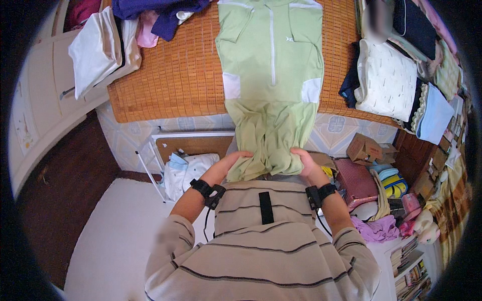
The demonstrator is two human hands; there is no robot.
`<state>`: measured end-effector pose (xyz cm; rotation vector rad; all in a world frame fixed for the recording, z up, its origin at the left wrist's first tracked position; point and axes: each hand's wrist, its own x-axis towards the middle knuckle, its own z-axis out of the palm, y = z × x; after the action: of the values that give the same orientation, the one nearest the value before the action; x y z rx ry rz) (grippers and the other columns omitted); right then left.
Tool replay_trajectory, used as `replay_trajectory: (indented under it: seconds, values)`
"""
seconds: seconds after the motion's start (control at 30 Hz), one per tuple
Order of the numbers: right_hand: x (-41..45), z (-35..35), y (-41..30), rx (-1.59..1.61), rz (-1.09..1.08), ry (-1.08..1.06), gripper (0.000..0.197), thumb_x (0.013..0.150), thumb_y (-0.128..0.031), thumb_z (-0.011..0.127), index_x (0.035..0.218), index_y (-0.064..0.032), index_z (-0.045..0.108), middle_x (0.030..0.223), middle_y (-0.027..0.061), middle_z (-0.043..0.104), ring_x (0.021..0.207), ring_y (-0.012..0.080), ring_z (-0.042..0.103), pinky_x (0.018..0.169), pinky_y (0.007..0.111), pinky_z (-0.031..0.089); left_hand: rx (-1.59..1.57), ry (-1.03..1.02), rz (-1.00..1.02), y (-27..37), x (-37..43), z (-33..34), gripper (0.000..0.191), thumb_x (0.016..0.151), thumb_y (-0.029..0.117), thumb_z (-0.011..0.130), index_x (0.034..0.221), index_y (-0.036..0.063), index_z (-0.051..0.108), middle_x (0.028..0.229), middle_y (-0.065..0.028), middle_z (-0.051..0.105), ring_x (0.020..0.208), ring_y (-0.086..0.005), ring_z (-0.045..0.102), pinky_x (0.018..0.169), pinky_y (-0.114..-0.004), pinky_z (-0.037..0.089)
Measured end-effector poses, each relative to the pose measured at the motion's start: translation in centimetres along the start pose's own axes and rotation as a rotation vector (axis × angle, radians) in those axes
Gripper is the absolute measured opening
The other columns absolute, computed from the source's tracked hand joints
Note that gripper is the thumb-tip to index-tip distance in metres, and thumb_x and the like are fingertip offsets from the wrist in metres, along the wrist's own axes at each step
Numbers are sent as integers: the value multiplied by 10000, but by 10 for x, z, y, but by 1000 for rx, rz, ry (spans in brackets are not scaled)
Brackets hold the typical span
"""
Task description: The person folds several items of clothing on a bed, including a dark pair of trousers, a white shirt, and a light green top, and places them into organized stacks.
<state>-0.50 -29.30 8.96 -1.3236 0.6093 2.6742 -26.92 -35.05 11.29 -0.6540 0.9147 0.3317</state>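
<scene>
A light green short-sleeved garment (pixel 252 64) with a white front zip (pixel 272 49) lies front up on a woven bamboo mat (pixel 180 75). Its lower part drapes over the mat's near edge towards my body, gathered in loose folds. My left hand (pixel 236 157) grips the bunched hem at its left side. At the right side of the same hem, my right hand (pixel 305 161) has its thumb on top of the cloth. The fingers of both hands are mostly hidden under the fabric.
Folded white cloth (pixel 98 52) and purple clothing (pixel 154 9) lie at the far left. A white patterned folded cloth (pixel 388 79) and a light blue one (pixel 435 113) rest at the right. Below stand a white-framed rack (pixel 150 161), a pink suitcase (pixel 356 182) and a cardboard box (pixel 364 149).
</scene>
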Motion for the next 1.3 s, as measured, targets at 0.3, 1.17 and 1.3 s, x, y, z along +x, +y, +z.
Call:
replay_trajectory:
  seconds: [0.3,1.17,1.3]
  values:
    - [-8,15,7,-325,49,98,440,742,-147,581,1137,15,475,1099,122,547,971,223,548,862,337,424,168,-27,18,-2,-3,-4,316,780,210,558,1020,5,548,903,-105,622,733,-189,614,630,-304,512]
    - [15,14,4,-167,-108,78,397,788,-197,529,1122,9,466,1063,107,563,946,212,561,838,338,438,130,-79,87,12,26,7,354,791,133,568,1106,-6,484,984,-122,594,841,-224,604,704,-347,514]
    - [16,15,1,-174,-143,75,362,791,-171,517,1102,10,482,1040,101,572,931,201,566,829,330,442,99,-82,105,16,25,12,343,805,136,549,1109,-6,481,1005,-125,587,867,-227,598,721,-348,511]
